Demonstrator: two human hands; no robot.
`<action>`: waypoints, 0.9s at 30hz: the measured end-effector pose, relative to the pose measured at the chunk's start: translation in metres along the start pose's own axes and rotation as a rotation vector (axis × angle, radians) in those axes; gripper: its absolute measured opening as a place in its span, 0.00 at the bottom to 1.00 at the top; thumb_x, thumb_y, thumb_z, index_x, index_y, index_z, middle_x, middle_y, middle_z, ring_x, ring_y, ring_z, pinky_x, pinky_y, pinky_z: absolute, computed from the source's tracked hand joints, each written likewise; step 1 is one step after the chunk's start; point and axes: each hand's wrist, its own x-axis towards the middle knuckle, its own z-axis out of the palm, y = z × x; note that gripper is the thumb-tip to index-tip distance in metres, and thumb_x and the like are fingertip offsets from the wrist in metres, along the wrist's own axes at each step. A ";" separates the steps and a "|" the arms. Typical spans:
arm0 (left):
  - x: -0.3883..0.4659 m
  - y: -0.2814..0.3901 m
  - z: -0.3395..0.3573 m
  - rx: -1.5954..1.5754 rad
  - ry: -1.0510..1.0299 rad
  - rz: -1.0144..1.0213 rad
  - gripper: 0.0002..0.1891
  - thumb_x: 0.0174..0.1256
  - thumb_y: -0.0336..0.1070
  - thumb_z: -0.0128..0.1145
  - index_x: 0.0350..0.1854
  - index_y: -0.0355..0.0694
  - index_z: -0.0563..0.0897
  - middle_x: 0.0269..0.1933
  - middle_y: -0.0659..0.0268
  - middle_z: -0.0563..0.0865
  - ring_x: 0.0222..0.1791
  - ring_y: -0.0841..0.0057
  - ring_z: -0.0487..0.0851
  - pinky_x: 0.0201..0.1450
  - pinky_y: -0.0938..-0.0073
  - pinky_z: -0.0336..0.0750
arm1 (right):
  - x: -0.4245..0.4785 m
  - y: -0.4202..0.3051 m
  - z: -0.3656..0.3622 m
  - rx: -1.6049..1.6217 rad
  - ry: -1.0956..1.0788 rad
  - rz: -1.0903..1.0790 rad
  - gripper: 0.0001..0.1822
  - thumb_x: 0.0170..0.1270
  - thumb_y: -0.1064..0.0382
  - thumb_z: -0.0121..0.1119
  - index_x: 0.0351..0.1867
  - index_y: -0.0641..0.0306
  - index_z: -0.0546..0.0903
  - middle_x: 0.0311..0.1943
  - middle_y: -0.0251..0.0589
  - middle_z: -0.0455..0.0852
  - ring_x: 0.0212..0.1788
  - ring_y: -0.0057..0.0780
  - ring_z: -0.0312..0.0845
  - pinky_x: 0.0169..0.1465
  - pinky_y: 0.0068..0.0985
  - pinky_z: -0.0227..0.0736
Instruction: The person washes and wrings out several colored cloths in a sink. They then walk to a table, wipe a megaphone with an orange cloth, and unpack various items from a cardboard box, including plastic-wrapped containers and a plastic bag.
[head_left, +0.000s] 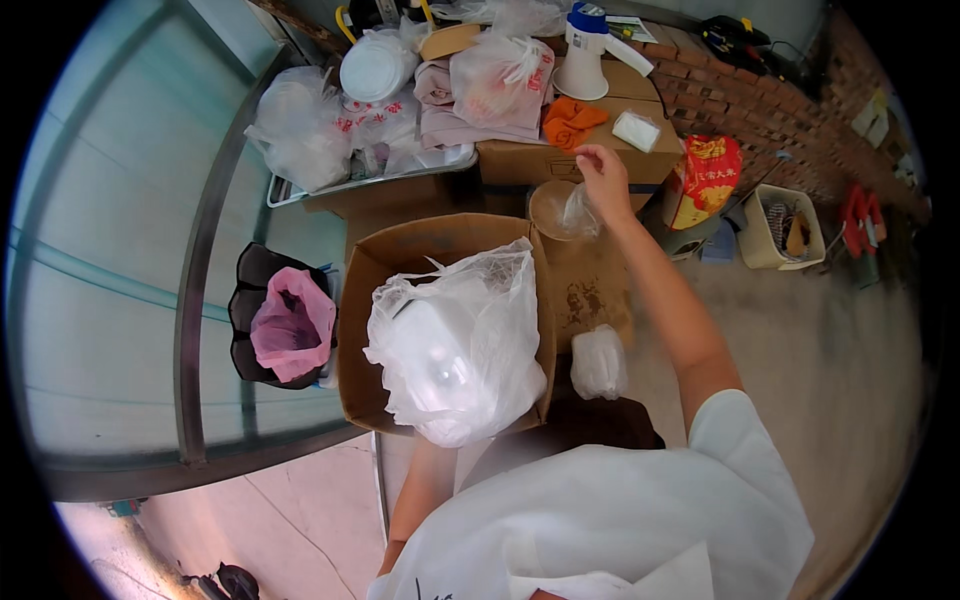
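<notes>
My right hand (606, 178) is stretched forward over the front edge of a cardboard box (517, 161), fingers bent and fingertips just below an orange cloth (571, 124). Whether it pinches anything is unclear. By its wrist, clear plastic film (580, 214) lies over a round tan bowl or lid (551, 199). My left forearm (429, 476) runs up beneath a white plastic bag, and the hand itself is hidden. The translucent bag (480, 352) holds a white rounded object and fills much of an open cardboard carton (446, 232), covering part of its near rim.
Left of the carton stands a dark bin (247, 322) with a pink liner (322, 330). A megaphone (585, 64), a white packet (637, 131) and filled plastic bags (491, 82) sit at the back. A wrapped white bundle (598, 364) lies right of the carton, and a cream basket (765, 247) farther right.
</notes>
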 end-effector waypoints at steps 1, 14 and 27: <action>0.002 0.001 0.000 -0.001 0.009 0.013 0.30 0.72 0.54 0.44 0.70 0.44 0.61 0.68 0.63 0.69 0.66 0.66 0.69 0.66 0.62 0.68 | 0.027 0.032 0.008 -0.125 0.044 0.004 0.14 0.59 0.64 0.62 0.46 0.64 0.80 0.44 0.41 0.78 0.47 0.31 0.75 0.51 0.25 0.69; -0.014 0.012 0.013 -0.056 0.245 0.146 0.28 0.72 0.52 0.44 0.70 0.45 0.61 0.67 0.62 0.70 0.65 0.65 0.71 0.65 0.60 0.69 | 0.113 0.035 -0.019 0.585 0.099 0.165 0.20 0.67 0.57 0.54 0.56 0.66 0.74 0.58 0.43 0.75 0.61 0.36 0.69 0.62 0.33 0.65; 0.034 -0.001 0.070 0.139 0.099 0.199 0.23 0.76 0.44 0.37 0.66 0.36 0.65 0.64 0.57 0.74 0.61 0.65 0.75 0.63 0.63 0.71 | -0.148 -0.178 -0.023 0.135 -0.298 -0.444 0.13 0.56 0.69 0.63 0.44 0.70 0.80 0.41 0.41 0.81 0.41 0.35 0.81 0.48 0.29 0.76</action>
